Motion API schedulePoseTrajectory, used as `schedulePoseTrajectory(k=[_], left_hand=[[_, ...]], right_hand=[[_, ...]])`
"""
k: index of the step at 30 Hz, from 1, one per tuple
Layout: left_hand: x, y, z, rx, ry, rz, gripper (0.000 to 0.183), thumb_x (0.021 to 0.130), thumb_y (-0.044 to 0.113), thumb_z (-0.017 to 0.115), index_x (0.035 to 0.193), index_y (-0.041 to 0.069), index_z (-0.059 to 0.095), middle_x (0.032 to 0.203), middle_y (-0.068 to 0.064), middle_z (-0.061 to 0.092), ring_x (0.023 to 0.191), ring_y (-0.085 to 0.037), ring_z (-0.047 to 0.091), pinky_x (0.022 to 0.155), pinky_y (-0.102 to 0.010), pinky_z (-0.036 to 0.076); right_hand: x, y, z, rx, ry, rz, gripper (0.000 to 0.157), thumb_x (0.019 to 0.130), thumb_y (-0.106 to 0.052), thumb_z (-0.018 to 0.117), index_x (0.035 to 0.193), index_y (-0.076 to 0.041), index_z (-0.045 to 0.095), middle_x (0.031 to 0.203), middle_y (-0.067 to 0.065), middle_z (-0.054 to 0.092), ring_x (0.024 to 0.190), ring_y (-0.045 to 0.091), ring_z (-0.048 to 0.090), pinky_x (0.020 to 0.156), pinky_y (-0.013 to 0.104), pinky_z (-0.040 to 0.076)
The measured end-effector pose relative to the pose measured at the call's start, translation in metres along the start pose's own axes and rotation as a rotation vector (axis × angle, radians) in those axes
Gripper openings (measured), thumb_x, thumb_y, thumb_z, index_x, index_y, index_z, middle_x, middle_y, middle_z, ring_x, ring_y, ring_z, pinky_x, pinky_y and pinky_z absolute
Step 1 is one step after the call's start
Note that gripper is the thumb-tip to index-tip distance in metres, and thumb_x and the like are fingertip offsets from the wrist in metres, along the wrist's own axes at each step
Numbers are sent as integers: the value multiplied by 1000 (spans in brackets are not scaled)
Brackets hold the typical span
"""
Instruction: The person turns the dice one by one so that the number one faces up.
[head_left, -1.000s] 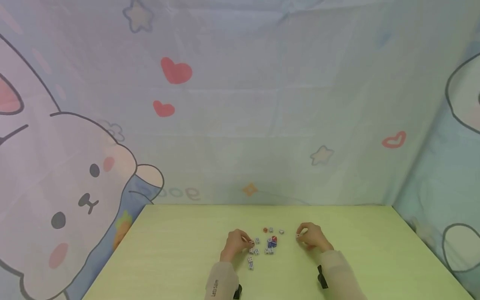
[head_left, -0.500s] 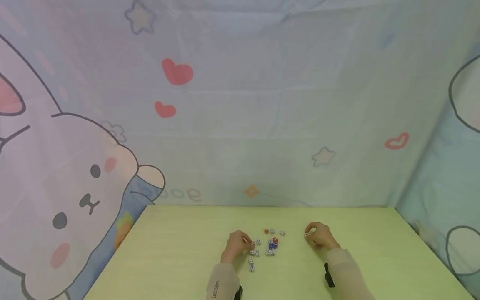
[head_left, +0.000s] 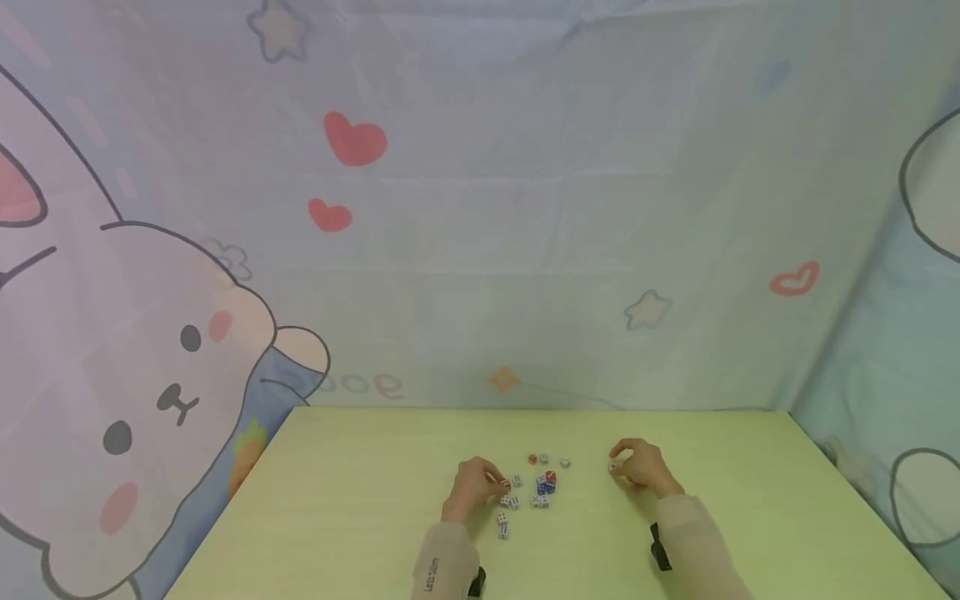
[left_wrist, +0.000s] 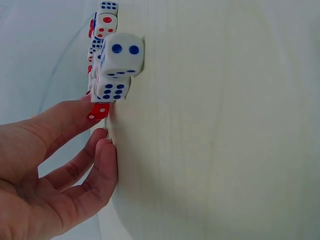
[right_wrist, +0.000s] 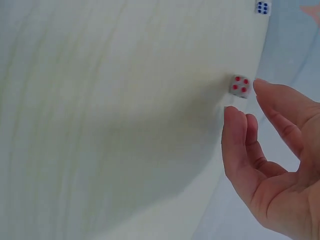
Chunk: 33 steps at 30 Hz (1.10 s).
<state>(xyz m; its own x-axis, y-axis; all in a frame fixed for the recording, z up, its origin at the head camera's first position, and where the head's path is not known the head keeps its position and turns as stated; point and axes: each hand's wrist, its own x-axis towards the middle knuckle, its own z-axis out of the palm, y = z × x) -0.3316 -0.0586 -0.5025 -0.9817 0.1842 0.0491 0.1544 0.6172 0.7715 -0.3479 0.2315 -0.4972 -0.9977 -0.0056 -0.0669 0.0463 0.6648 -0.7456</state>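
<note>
Beside a cluster of small dice, my left hand (head_left: 472,483) keeps its thumb tip against a red die (left_wrist: 98,111). The left wrist view shows a gap between that die and the other fingertips. Just in front of it, white dice with blue pips (left_wrist: 125,52) fill the top of this view. Farther right, my right hand (head_left: 641,465) surrounds a single white die with red pips (right_wrist: 240,86). Thumb and fingers (right_wrist: 233,117) stand spread on either side of it, with small gaps showing in the right wrist view.
Several white dice (head_left: 503,531) sit in pairs near my left hand. Blue dice (head_left: 542,489) and another red die (head_left: 551,477) form a clump in the middle. An orange-red die (head_left: 532,459) lies behind. A printed curtain (head_left: 480,208) hangs past the pale yellow-green table (head_left: 360,483).
My right hand has moved to the right along with the white die, away from the cluster, and has been nearly still since half a second ago. My left hand stays by the red die.
</note>
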Motion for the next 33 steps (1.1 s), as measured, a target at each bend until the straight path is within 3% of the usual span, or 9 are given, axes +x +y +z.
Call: schedulePoseTrajectory(k=[4, 13, 21, 25, 33], left_hand=[[0, -1, -2, -1, 3, -3, 13, 72, 7, 72, 80, -1, 67, 70, -10, 64, 55, -15, 54, 47, -24, 44], [0, -2, -3, 6, 6, -4, 12, 73, 8, 71, 81, 0, 68, 73, -9, 62, 56, -15, 53, 47, -25, 43], [1, -5, -1, 0, -5, -18, 13, 72, 8, 72, 80, 0, 67, 73, -9, 63, 57, -15, 54, 48, -25, 44], [1, -5, 0, 0, -10, -12, 13, 72, 9, 72, 81, 0, 67, 75, -10, 64, 59, -15, 55, 49, -25, 45], [2, -4, 0, 6, -10, -20, 12, 72, 10, 72, 79, 1, 67, 73, -7, 63, 57, -13, 53, 49, -25, 44]], right_hand=[[3, -14, 3, 2, -9, -34, 23, 79, -5, 63, 101, 0, 59, 74, 10, 63, 54, 14, 53, 49, 26, 48], [11, -41, 29, 4, -31, -91, 19, 78, -6, 64, 96, -1, 61, 80, 12, 62, 65, 20, 58, 49, 27, 50], [14, -45, 50, -3, -58, -56, 22, 78, -5, 63, 98, 2, 57, 72, 9, 60, 49, 11, 49, 46, 24, 47], [14, -45, 56, -65, -67, -53, 25, 79, -7, 63, 99, 3, 54, 64, 6, 52, 43, 9, 42, 43, 21, 43], [11, -50, 58, -128, -50, -62, 19, 81, -9, 60, 96, 1, 54, 63, 6, 50, 45, 12, 46, 41, 20, 41]])
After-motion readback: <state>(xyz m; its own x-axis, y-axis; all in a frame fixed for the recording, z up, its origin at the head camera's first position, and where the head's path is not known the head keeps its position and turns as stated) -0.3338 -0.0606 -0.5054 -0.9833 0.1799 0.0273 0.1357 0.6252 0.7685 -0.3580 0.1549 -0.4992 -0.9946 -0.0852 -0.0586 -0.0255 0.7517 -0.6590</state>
